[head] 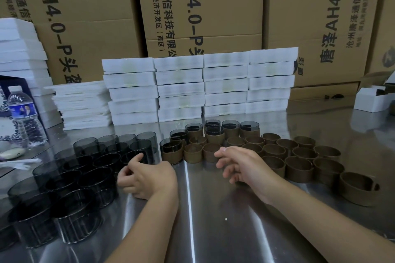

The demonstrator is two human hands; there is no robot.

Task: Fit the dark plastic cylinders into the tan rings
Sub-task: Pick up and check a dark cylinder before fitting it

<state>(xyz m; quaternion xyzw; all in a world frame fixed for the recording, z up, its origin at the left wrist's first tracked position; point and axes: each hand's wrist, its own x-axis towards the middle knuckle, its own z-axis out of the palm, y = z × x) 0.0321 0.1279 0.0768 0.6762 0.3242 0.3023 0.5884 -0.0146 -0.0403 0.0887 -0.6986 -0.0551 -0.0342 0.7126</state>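
The table [213, 230] is viewed from head height, forward and downward, at close range; boxes [203, 6] are faced beyond it.

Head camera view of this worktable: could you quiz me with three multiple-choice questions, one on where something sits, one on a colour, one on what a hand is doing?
1. Where do the loose dark cylinders stand?
A. Left of the tan rings
B. On the floor
C. Inside a cardboard box

2. What colour are the foam blocks stacked at the back of the table?
A. Blue
B. White
C. Tan

3. The right hand is:
A. gripping a ring
B. pressing on a box
C. holding nothing, fingers relaxed

Answers: A, they crowd the person's left side, rings the right; B, every stack is white; C, its loosely bent fingers hold nothing.
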